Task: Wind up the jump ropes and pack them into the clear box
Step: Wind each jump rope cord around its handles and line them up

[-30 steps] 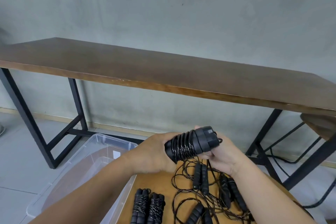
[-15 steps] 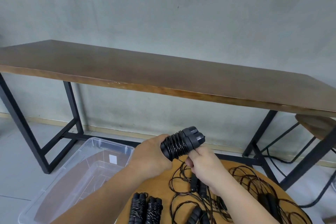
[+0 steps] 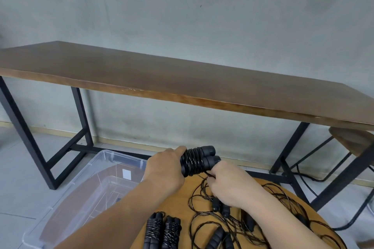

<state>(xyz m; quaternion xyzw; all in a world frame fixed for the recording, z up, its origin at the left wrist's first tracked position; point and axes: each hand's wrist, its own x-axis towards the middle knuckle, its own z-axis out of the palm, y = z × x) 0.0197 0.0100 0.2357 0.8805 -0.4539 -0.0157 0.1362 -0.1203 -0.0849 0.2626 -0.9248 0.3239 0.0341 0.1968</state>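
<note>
A person, seen from a head-worn camera looking down, was partway through winding a jump rope. The left hand point(image 3: 165, 172) gripped a pair of black handles point(image 3: 199, 159) held side by side, its fingers curled round their near end, with many turns of thin black cord already wrapped around them. The right hand point(image 3: 229, 185) sat just below and to the right of the handles, its fingers closed in a pinch on the loose cord point(image 3: 202, 177) where it left the bundle (the fingertips themselves were mostly hidden behind the hand).

Below the hands, on a round wooden worktop point(image 3: 178, 200), lay a tangle of unwound ropes point(image 3: 242, 220) with several black handles among the loops. Two finished bundles point(image 3: 162, 230) lay side by side at the near edge of the worktop, not yet packed. The clear box point(image 3: 85, 186) stood open on the floor to the left of the worktop, just beside it, and appeared to hold no ropes so far.

The step in hand looked like the last stretch of winding. The next move likely called for carrying the cord round the handles again while keeping it taut, then tucking the end so the coil would not spring loose. The trailing cord ran down into the tangle, so it might snag on other ropes.

A long dark wooden table point(image 3: 182, 79) on black legs stood behind, against a grey wall.
</note>
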